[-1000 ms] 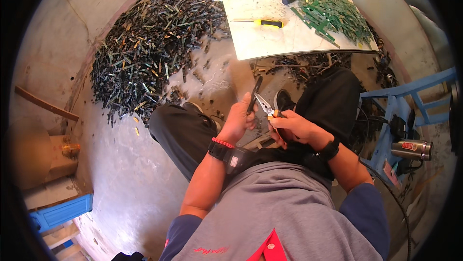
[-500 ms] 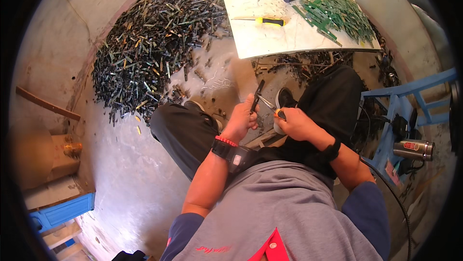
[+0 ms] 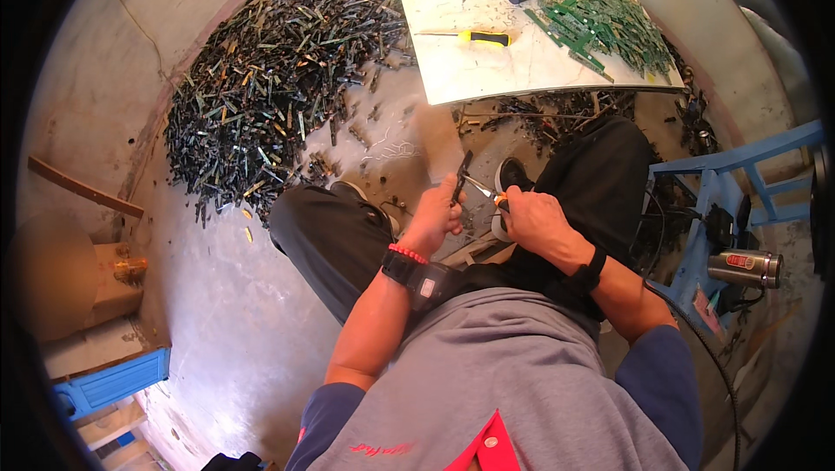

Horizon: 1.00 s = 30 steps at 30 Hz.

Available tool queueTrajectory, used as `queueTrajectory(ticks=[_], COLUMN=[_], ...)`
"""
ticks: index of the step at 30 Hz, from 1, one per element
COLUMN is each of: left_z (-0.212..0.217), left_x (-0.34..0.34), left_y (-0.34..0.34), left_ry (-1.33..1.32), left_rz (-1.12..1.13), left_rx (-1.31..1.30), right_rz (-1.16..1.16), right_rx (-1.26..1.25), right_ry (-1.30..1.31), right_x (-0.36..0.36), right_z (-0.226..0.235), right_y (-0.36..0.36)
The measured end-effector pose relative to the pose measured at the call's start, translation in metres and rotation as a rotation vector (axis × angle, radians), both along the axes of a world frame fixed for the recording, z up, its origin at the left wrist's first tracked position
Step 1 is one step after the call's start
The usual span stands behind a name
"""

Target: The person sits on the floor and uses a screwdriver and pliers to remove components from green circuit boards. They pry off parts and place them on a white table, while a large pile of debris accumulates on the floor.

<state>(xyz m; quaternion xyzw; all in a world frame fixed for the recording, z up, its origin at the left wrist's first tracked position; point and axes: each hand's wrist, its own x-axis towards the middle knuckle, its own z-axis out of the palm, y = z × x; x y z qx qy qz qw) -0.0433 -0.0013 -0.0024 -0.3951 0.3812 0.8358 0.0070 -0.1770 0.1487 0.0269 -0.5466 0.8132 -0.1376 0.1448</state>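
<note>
My left hand [image 3: 435, 215] is closed around a narrow dark strip [image 3: 464, 168], whose upper end sticks out past the thumb, tilted. In my right hand [image 3: 537, 220] are pliers [image 3: 481, 186] with orange and black handles. Their metal jaws point left and reach the strip just above my left fingers; whether they grip it I cannot tell. Both hands are above the floor between my bent knees. The lower part of the strip is hidden in my left fingers.
A large heap of dark strips [image 3: 261, 97] covers the floor at far left. On a white board [image 3: 452, 71] ahead lie a yellow and black screwdriver [image 3: 483, 38] and a pile of green strips [image 3: 609, 27]. A blue stool [image 3: 696, 219] and a steel flask [image 3: 746, 269] stand at right.
The pliers' jaws, seen spread before, now look closer together against the strip. My right hand has shifted slightly; my left hand stays nearly in place.
</note>
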Motion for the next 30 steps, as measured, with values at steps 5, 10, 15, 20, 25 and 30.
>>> queueTrajectory(ticks=[5,10,15,20,25,30], left_z=[0.022,0.024,0.005,0.016,0.033,0.007], left_x=[0.006,0.006,0.001,0.005,0.009,0.005], left_y=[-0.011,-0.012,-0.003,-0.009,-0.014,-0.004], left_ry=[0.333,0.319,0.009,0.215,0.393,0.011], left_rz=[-0.025,-0.038,-0.028,-0.05,-0.097,-0.054], left_rx=[0.062,0.113,0.004,0.032,0.117,0.02], right_rz=[-0.197,-0.07,-0.04,-0.202,-0.169,-0.007], right_rx=[0.186,0.163,-0.019,0.197,0.184,0.02], right_ry=[-1.942,-1.469,-0.068,-1.807,-2.137,-0.152], right_x=[-0.006,-0.005,0.0,-0.009,0.001,0.0], right_z=[0.03,0.021,-0.008,0.023,0.03,-0.004], right_y=[-0.003,-0.003,0.004,-0.002,0.008,0.006])
